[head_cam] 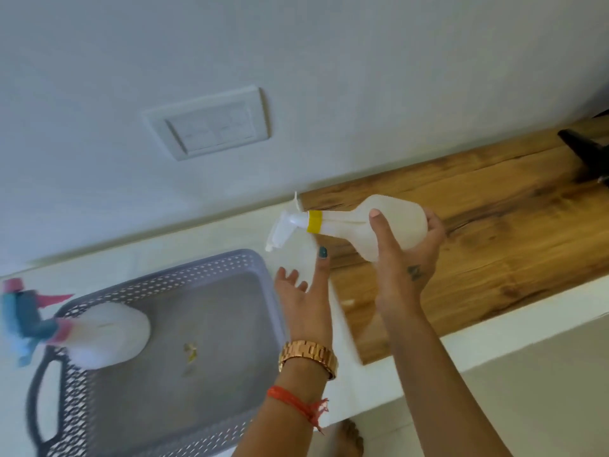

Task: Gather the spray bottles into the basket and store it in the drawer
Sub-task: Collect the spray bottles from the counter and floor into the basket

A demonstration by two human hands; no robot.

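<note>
A grey perforated basket (211, 268) sits on the white counter at lower left. One spray bottle with a blue and pink trigger head (105, 334) lies in its left end, the head sticking out over the rim. My right hand (405, 272) grips a white spray bottle with a yellow collar (392, 222), held sideways above the counter, nozzle pointing left toward the basket. My left hand (306, 298) is open, fingers spread, just below the bottle's neck and beside the basket's right rim, not touching the bottle.
A wooden countertop section (494, 232) runs to the right, with a dark object (583, 150) at its far end. A white switch plate (211, 123) is on the wall behind. Small yellow scraps (191, 351) lie in the basket's bottom.
</note>
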